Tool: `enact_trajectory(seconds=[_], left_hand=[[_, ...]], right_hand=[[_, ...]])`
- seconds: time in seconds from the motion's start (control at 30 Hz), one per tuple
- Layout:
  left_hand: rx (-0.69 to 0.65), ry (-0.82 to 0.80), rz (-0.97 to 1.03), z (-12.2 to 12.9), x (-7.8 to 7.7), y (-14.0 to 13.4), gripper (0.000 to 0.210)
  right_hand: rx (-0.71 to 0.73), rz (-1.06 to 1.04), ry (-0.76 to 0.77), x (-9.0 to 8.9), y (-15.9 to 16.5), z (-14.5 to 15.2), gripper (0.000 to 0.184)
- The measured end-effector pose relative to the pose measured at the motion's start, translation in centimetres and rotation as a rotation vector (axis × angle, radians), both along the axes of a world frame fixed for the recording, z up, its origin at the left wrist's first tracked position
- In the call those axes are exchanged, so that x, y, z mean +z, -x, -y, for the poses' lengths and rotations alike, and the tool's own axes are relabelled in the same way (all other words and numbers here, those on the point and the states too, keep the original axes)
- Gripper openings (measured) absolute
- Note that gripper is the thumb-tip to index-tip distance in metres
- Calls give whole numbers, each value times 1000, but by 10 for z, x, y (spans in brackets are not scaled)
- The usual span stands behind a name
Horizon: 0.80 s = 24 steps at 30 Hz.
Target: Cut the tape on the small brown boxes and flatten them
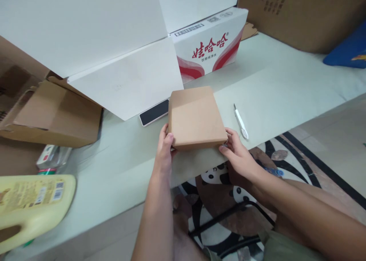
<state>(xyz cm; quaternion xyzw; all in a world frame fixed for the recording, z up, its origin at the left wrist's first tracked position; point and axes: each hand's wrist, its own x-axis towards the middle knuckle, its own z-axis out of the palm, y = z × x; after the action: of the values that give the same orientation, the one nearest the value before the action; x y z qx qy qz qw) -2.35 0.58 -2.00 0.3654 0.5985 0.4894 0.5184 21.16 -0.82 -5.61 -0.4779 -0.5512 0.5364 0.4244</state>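
Note:
A plain brown cardboard box (196, 114) is between my two hands over the pale table, near its front edge. My left hand (166, 143) grips the box's front left corner, thumb on the near edge. At the front right corner, my right hand (234, 146) closes on the box with its fingers along the side. The undersides of the fingers are partly hidden by the box. To the right lies a white craft knife (241, 122) with its tip pointing away. Behind the box's left side is a dark-faced phone (154, 112), partly covered by the box.
White cartons (128, 80) and a red-and-white water carton (210, 49) stand at the back. Brown cartons (54, 112) fill the left, with a yellow jug (37, 204) in front. A blue package (349, 49) sits far right. The table's front edge runs below my hands.

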Motion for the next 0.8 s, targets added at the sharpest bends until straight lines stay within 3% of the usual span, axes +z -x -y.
enact_trajectory(seconds=[0.23,0.4,0.53,0.7,0.8], left_hand=[[151,-24,80,-2,3,-6,67],[104,-119,107,-2,9,-8,48],[149,-183,108,-3,13,-8,41],[212,-112,205,-3,16,-6,39],[301,-51,321,-2,18,1,32]], right_hand=[[-55,38,-50,-1,-2,2,57],[-104,-6,-110,-5,-5,-1,59],[-134,-17,-95,-3,-6,-4,58],[-124,-37,-79,5,-7,-6,50],[-204,104,-144,12,-17,-13,34]])
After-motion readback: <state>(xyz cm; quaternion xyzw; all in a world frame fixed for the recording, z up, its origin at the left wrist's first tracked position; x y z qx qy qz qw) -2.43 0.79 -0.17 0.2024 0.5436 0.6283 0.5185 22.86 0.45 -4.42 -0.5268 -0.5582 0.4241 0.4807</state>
